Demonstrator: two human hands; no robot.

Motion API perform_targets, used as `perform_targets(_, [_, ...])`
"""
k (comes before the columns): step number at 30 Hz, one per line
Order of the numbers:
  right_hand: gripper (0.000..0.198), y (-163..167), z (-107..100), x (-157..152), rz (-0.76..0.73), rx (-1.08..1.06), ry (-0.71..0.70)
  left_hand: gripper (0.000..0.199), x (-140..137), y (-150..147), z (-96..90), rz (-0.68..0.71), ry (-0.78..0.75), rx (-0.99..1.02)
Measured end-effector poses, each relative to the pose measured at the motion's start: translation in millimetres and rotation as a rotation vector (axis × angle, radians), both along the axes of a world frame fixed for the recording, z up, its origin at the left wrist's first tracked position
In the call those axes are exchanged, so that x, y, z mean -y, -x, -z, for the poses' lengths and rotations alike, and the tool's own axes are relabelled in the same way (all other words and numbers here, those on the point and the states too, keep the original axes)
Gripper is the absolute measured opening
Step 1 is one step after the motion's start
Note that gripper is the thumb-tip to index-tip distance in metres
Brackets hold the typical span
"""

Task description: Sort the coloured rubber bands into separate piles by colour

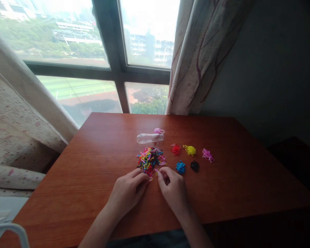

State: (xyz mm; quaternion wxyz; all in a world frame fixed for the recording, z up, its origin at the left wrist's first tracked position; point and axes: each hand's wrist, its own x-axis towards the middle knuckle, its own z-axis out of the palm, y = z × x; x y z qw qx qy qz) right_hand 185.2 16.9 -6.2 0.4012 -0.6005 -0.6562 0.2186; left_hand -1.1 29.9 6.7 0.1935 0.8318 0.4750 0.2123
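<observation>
A mixed heap of small elastic bands (150, 158) in many colours lies on the table in front of me. My left hand (130, 189) is at the heap's near edge, thumb and fingers pinched together on a pinkish-yellow elastic band (151, 178). Just right of it, my right hand (173, 187) pinches a pink elastic band (156, 171) between thumb and forefinger. Single-colour piles sit to the right: red bands (175, 149), yellow bands (190, 150), pink bands (208, 155), blue bands (180, 167) and black bands (194, 166).
Behind the heap a clear plastic bottle (150, 138) lies on its side, a pink looped cap (158, 131) beside it. The brown wooden table (237, 182) reaches back to a window with curtains (196, 58). A white curved object (10, 227) stands at the lower left.
</observation>
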Motion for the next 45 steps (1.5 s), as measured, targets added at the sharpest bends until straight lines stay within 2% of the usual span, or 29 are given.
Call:
perform_targets(8, [0.014,-0.4,0.2,1.2,-0.013,-0.025,-0.013,0.016,0.3,1.5,0.2,-0.02,0.027,0.041])
perform_targets(16, [0.014,0.0,3.1,0.7,-0.017,-0.043,0.004,0.015,3.2,2.7,5.6,-0.218,-0.038,-0.019])
perform_targets(24, [0.016,-1.3,-0.7,4.6,-0.029,-0.079,0.015,0.017,17.0,4.2,4.0,-0.136,-0.04,-0.093])
perform_targets(30, [0.019,-14.2,-3.2,22.6,0.004,-0.134,0.002,0.02,17.0,3.9,5.2,-0.122,-0.054,-0.157])
perform_targets(33, [0.022,-33.9,-4.7,29.7,0.055,-0.122,-0.012,0.021,16.0,5.2,7.0,-0.118,-0.061,-0.163])
perform_targets(36, [0.024,-69.0,-4.4,26.6,0.162,-0.038,-0.043,0.02,15.3,6.4,8.5,-0.115,-0.069,-0.16])
perform_targets(41, [0.031,-144.4,3.3,1.7,0.421,0.172,-0.051,0.021,14.4,6.5,8.4,-0.104,-0.064,-0.151])
perform_targets(45, [0.037,-183.7,11.1,-19.1,0.535,0.206,-0.021,0.021,13.4,5.8,7.7,-0.105,-0.058,-0.139])
